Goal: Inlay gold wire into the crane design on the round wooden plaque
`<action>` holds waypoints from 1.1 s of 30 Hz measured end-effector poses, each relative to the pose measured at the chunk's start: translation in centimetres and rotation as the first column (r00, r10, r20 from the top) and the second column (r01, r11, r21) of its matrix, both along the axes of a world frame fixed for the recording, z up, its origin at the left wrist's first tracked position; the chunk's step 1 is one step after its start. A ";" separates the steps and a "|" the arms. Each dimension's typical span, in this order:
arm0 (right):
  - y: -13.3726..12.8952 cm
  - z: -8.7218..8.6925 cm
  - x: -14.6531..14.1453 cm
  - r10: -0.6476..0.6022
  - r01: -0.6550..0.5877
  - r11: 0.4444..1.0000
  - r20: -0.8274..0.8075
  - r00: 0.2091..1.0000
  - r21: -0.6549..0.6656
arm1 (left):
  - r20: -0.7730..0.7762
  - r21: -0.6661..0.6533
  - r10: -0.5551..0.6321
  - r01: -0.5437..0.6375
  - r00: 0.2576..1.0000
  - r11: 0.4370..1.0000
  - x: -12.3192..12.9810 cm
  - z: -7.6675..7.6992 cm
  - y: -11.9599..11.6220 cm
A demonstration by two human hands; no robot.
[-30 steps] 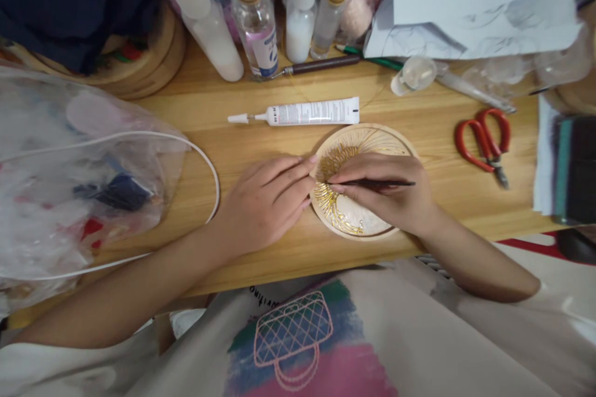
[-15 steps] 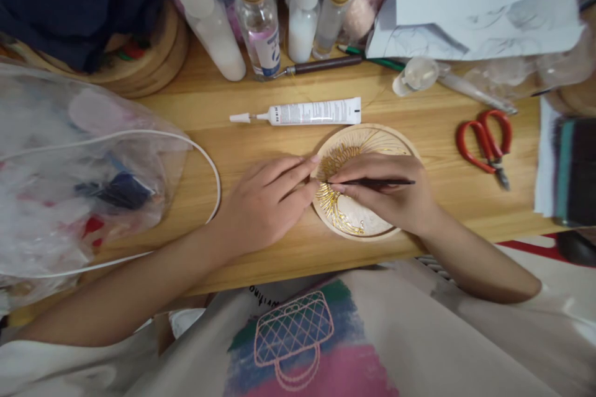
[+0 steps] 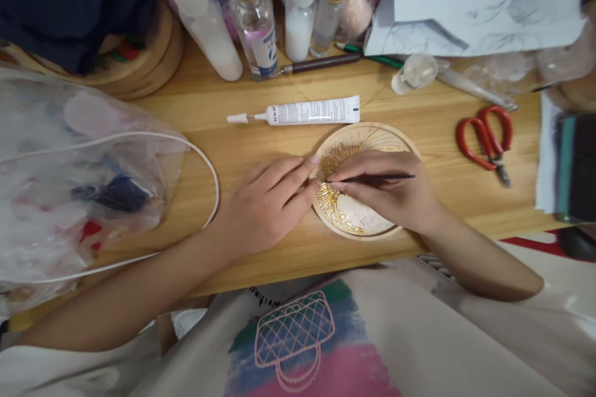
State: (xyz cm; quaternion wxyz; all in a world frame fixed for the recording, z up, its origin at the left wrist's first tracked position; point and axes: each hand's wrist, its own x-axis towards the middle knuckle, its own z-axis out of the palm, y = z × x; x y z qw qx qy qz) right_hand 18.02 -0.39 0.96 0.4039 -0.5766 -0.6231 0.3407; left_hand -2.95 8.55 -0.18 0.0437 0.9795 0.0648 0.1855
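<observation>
A round pale wooden piece with gold line work on its face lies on the wooden table. My right hand rests over its right part, fingers pinched round a thin dark tool. The tool's tip is near the gold lines at the left side of the disc. My left hand lies flat with fingers stretched out, its fingertips touching the disc's left rim; it holds nothing. Just above the disc lies a white tube with a pointed nozzle to the left.
Red-handled pliers lie at the right. Bottles, a dark-handled tool and papers line the back. A plastic bag and white cable are at the left, a wooden hoop behind them.
The view has shifted very slightly. Both hands and the dark tool stay in almost the same place on the disc.
</observation>
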 end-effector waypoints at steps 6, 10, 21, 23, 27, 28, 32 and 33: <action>0.1 0.1 0.0 0.009 -0.009 1.000 -0.011 1.000 0.019 | -0.012 0.000 -0.020 0.020 1.000 1.000 0.0 0.0 0.0; 0.1 0.0 -0.1 -0.002 0.002 1.000 0.002 1.000 0.016 | -0.021 0.017 -0.025 0.025 0.999 1.000 0.0 0.1 0.0; 0.0 0.0 0.0 -0.006 0.006 1.000 0.006 1.000 0.000 | -0.003 0.037 -0.016 0.016 1.000 0.999 0.1 -0.1 0.1; 0.0 0.0 0.0 -0.014 0.014 1.000 0.010 1.000 -0.008 | -0.003 0.024 -0.023 0.023 1.000 0.999 0.1 -0.1 0.1; -0.1 0.0 0.0 -0.026 0.026 1.000 -0.008 1.000 0.011 | 0.009 0.018 -0.021 0.021 1.000 1.000 0.0 -0.3 0.2; -0.1 0.0 0.0 -0.032 0.032 0.999 -0.017 0.999 0.014 | 0.014 0.016 -0.020 0.020 1.000 1.000 0.0 -0.3 0.2; -0.3 0.1 0.2 -0.071 0.071 0.997 -0.033 0.997 0.009 | 0.031 -0.007 -0.029 0.030 0.999 1.000 -0.1 -0.5 0.3; -0.3 0.1 0.2 -0.073 0.073 0.997 -0.031 0.997 0.004 | 0.033 -0.014 -0.033 0.034 0.999 0.999 -0.2 -0.5 0.3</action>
